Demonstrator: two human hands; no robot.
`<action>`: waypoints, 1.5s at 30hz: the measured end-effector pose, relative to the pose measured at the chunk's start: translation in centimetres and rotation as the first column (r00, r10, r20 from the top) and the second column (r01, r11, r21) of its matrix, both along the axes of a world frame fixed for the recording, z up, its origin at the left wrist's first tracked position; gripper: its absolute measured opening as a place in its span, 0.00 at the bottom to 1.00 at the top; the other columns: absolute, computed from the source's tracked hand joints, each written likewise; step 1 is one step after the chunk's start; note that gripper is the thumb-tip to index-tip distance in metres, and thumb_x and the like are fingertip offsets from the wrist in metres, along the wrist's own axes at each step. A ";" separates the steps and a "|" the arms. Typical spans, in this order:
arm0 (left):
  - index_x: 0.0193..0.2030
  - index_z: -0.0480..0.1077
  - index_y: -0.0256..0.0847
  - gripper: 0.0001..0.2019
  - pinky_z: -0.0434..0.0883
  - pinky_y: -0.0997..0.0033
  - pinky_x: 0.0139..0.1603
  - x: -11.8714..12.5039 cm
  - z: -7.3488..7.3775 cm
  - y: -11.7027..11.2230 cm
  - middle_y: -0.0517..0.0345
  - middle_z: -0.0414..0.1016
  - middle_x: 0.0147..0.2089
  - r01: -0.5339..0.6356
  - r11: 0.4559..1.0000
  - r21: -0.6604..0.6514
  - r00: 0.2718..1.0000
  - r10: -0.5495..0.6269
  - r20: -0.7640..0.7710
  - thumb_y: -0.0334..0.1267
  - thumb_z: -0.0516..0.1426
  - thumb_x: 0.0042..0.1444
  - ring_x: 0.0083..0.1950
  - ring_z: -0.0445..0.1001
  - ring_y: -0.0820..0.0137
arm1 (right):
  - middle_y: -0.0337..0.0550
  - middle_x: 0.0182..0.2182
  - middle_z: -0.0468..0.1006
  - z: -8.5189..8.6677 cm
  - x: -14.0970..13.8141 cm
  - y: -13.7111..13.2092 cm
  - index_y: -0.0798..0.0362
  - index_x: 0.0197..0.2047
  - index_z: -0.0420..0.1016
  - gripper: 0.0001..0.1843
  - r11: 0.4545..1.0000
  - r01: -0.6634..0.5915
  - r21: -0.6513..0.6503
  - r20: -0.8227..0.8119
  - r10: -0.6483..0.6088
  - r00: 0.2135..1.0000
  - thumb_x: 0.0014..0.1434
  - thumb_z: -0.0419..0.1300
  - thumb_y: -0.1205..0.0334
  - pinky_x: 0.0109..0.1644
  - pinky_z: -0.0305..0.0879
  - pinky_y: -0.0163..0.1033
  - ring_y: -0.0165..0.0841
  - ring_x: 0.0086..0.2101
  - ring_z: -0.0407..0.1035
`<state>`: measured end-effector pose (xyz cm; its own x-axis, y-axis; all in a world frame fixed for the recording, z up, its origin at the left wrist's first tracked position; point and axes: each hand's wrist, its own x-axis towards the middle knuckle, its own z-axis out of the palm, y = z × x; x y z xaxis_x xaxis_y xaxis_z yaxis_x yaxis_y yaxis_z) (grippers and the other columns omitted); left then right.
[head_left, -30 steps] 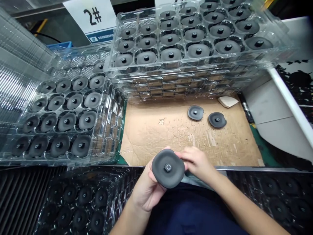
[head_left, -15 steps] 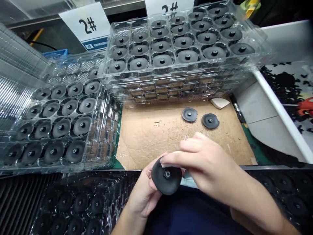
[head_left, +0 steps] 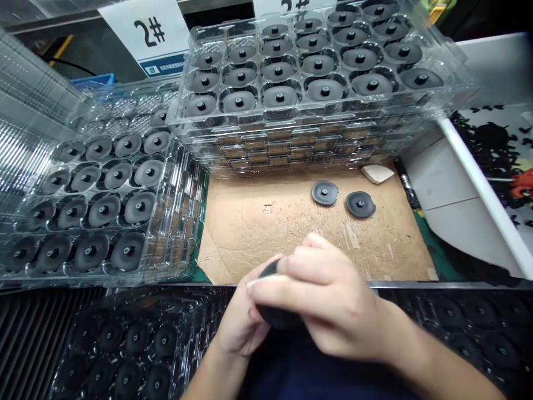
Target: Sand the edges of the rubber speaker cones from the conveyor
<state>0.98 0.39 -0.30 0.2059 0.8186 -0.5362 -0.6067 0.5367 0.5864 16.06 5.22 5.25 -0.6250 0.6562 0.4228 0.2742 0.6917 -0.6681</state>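
My left hand (head_left: 239, 322) is closed around the edge of a black disc-shaped part (head_left: 278, 316), held over the near edge of the cardboard. My right hand (head_left: 325, 300) lies across the top of this disc with its fingers bent together. Something pale shows at its fingertips, too blurred to name, and the hand covers the disc's centre stub. Two similar black discs, a left one (head_left: 325, 193) and a right one (head_left: 360, 204), lie stub-up on the cardboard (head_left: 241, 222) beyond my hands.
Clear plastic trays full of black discs form a back stack (head_left: 291, 133) and a left stack (head_left: 166, 222). Darker trays (head_left: 120, 355) sit lower at the near left. A pale wedge-shaped piece (head_left: 377, 173) lies near the white bin wall (head_left: 478, 189) on the right.
My right hand has swept left and down over the disc, hiding its stub. My left hand keeps its hold. The view has shifted slightly; the two loose discs stay in place.
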 end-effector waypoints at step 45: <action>0.49 0.74 0.47 0.26 0.75 0.72 0.45 -0.6 0.9 0.9 0.56 0.76 0.53 0.091 0.993 0.070 0.918 -0.111 0.381 0.45 0.67 0.40 0.47 0.78 0.62 | 0.37 0.41 0.79 -4.1 2.8 -1.3 0.44 0.45 0.76 0.10 0.712 0.413 -0.568 -0.061 -0.536 0.842 0.62 0.56 0.60 0.41 0.67 0.33 0.31 0.40 0.72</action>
<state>0.38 1.29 0.62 0.4709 0.8060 -0.3586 -0.7345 0.5833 0.3468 18.82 3.90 1.10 -0.1082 0.9941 0.0122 0.2837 0.0427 -0.9580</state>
